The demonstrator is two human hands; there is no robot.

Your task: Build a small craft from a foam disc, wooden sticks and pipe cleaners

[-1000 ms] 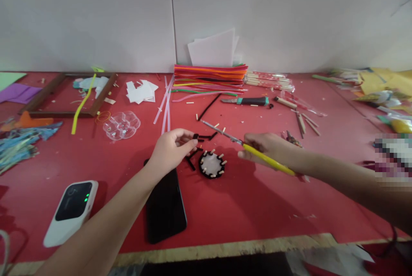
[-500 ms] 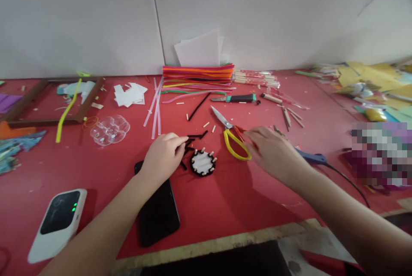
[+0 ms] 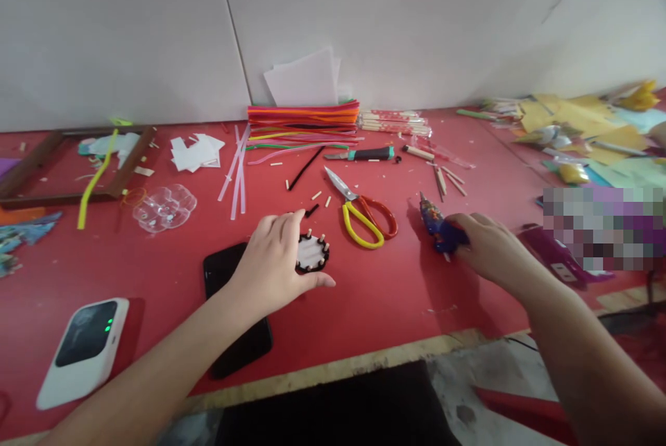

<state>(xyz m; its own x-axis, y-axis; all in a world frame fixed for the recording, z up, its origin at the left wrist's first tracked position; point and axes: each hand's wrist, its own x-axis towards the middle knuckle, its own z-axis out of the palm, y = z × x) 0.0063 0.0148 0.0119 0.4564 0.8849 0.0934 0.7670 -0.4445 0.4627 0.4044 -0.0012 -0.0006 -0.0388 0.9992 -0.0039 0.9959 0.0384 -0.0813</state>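
My left hand (image 3: 275, 262) reaches over a small round white disc (image 3: 311, 252) edged in black, with several short wooden pegs standing around its rim. Its thumb and fingers are spread apart, and the hand hides the disc's left part. Whether it touches the disc I cannot tell. On the right, my right hand (image 3: 486, 248) is closed around a blue hot glue gun (image 3: 446, 234), whose nozzle points away from me. Between the hands lie scissors (image 3: 364, 213) with one yellow and one red handle. Black bits of pipe cleaner (image 3: 312, 210) lie just beyond the disc.
A black phone (image 3: 250, 342) lies under my left forearm, and a white device (image 3: 83, 352) is at the left. Farther back are a bundle of coloured pipe cleaners (image 3: 304, 116), a utility knife (image 3: 369, 154), a wooden frame (image 3: 67, 198) and a clear plastic palette (image 3: 164, 209).
My right hand has moved from beside the scissors to the right and taken hold of the glue gun. My left hand has left the black pieces, opened and come over the disc.
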